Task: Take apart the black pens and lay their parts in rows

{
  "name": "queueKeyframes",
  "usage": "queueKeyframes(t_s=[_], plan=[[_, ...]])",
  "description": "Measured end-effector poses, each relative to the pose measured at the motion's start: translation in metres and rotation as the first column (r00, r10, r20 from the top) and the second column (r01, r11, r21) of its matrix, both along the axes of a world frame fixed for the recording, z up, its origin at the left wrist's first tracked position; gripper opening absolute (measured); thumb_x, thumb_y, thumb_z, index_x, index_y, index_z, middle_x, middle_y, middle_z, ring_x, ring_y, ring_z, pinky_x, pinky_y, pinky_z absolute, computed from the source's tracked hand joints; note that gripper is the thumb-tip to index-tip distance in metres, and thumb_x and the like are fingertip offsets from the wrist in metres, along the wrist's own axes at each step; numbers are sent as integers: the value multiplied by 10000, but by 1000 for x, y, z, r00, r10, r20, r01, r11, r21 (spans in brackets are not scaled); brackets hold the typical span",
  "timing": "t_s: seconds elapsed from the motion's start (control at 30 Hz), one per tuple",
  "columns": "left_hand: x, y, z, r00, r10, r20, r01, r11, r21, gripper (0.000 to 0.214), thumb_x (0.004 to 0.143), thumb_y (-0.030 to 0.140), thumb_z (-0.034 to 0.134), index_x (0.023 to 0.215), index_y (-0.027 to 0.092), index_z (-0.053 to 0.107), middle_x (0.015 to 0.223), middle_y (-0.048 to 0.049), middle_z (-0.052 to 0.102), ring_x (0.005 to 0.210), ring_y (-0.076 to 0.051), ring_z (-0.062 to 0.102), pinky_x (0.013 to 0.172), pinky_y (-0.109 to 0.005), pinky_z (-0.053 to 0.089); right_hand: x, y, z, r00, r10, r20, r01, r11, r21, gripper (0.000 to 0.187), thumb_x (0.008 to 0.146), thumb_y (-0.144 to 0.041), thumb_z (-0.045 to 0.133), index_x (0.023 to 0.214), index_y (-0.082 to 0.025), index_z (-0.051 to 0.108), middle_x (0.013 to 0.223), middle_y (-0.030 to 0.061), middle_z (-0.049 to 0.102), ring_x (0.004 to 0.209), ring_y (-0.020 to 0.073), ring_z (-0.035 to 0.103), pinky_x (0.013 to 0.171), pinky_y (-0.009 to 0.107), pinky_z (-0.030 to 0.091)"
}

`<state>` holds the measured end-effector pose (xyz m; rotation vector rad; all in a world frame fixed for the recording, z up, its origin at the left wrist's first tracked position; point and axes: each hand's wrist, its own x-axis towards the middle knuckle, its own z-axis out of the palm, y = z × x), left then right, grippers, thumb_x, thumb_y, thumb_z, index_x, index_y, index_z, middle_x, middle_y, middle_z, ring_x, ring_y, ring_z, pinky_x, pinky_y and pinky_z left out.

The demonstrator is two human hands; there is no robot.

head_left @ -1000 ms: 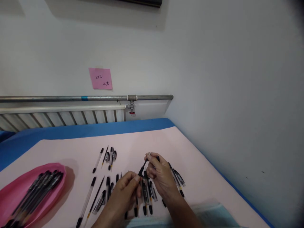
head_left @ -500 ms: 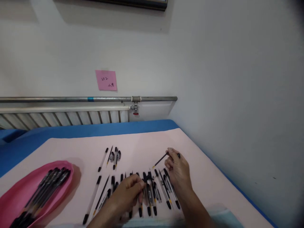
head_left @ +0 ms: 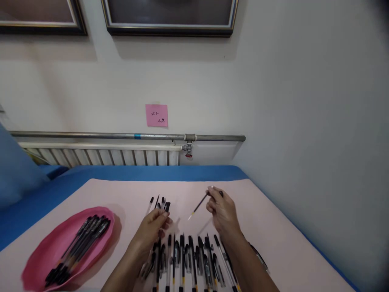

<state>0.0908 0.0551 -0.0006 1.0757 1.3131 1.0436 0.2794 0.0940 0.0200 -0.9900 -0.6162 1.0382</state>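
Observation:
In the head view my right hand pinches a thin black pen refill with a yellow section near its pale lower tip. The refill slants down to the left, above the sheet. A small black end shows beside the same hand's fingers. My left hand is closed, its fingertips beside a small group of pen parts; what it holds is hidden. Below both hands lies a row of clear pen barrels, refills and black caps, partly covered by my forearms.
To the left, a pink oval tray holds a bundle of black pens. A pale pink sheet covers the blue table. The wall rises along the right side. Behind the table runs a radiator with a pipe.
My left hand has moved away from the row of pen parts, left and farther back to the small group. My right hand still holds the refill. The camera view has tilted upward.

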Motion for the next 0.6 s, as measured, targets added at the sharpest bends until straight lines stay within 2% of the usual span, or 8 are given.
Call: queueKeyframes(t_s=[0.1,0.17,0.27,0.37,0.47,0.6], plan=[[-1,18,6,988,55,-145,-46,997,63,286,658,450,582,668,169,531,604,53,513,555,-84,454,539,-206,342,-22,22,-1,983,92,156,-92,996,-8,219,627,-344,659,701,-167,554,649,-25,567,365,26,314,344,202,237],[4,34,7,964,54,-259,-36,997,75,233,702,394,570,656,167,545,548,66,468,527,-86,437,526,-212,329,-30,32,-11,972,114,205,-112,993,-24,196,634,-342,636,676,-167,558,591,-35,546,358,40,333,346,206,240],[15,59,2,896,17,-443,2,999,43,202,774,338,554,680,160,567,558,55,501,549,-98,494,540,-223,369,-30,40,-30,957,130,258,-121,991,-52,182,633,-344,621,636,-171,563,509,-48,512,350,60,346,351,212,249],[23,80,-4,780,-55,-623,34,998,-45,221,840,349,536,831,137,598,757,4,609,672,-117,576,630,-271,466,-23,45,-43,941,129,313,-112,991,-70,177,632,-349,608,619,-177,567,512,-40,534,365,72,359,369,217,262],[31,96,-7,640,-150,-754,70,988,-137,260,856,340,536,1024,147,581,1009,-49,617,860,-158,604,749,-352,507,-18,51,-50,924,115,365,-92,992,-80,158,623,-340,599,620,-183,580,536,-25,564,432,98,426,417,222,300],[38,108,-7,472,-211,-856,92,977,-190,286,848,322,553,1089,168,565,1098,-63,594,961,-188,590,808,-377,495,-24,57,-55,897,111,429,-80,993,-89,135,629,-328,570,627,-195,597,573,-12,591,554,140,506,502,238,354]])
